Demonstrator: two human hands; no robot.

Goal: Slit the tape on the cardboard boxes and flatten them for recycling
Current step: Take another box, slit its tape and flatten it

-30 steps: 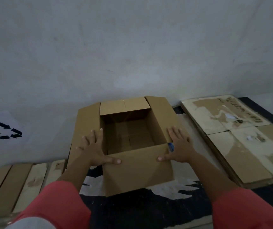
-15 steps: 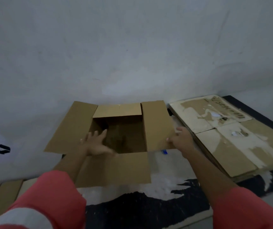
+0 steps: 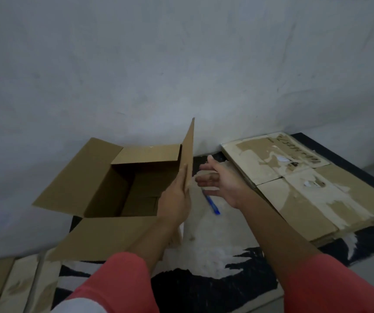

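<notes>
The open box (image 3: 122, 188) sits at centre frame against the wall (image 3: 181, 64), its left flap splayed toward the left, its near flap lying flat toward the viewer, its far flap tipped back to the wall. The right flap (image 3: 188, 154) stands almost upright, edge-on to the camera; the left hand (image 3: 177, 199) is closed on its near edge, fingers pressed to the inner face. The right hand (image 3: 220, 179) hovers just right of that flap, fingers spread, holding nothing. A blue pen (image 3: 210, 202) lies on the mat (image 3: 204, 285) in the bare strip between box and a flattened stack (image 3: 305, 188) at right. More flat cardboard (image 3: 12, 285) fills the lower left corner.
</notes>
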